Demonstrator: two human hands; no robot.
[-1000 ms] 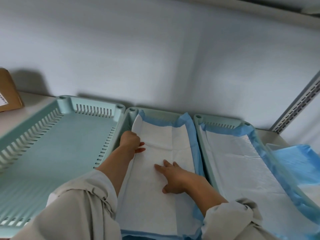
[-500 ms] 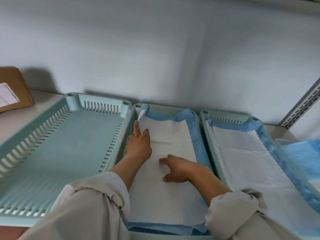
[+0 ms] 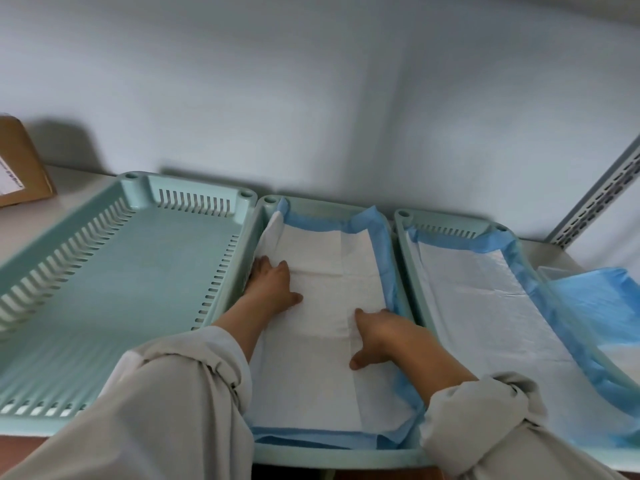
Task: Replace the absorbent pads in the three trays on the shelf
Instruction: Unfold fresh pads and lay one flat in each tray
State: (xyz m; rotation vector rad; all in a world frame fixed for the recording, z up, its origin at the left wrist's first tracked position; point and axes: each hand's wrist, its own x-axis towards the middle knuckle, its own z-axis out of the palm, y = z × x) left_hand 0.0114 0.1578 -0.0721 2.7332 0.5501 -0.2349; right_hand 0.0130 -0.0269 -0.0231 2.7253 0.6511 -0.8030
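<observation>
No readable text is showing. White paper label point(image 3: 8, 181) on the brown cardboard box point(image 3: 22, 168) at far left is carrying dark print, too blurred to read.

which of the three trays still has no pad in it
The left tray, nearest the cardboard box: its green floor is bare. The middle tray and right tray each hold a white, blue-edged pad.

A brown cardboard box point(image 3: 20, 171) bearing a white label sits at the far left of the shelf, casting a shadow on the pale wall point(image 3: 311, 98) behind it. At far right, a slotted metal upright point(image 3: 602, 195) rises at a slant, with a clear plastic container point(image 3: 550, 273) near its foot.
</observation>
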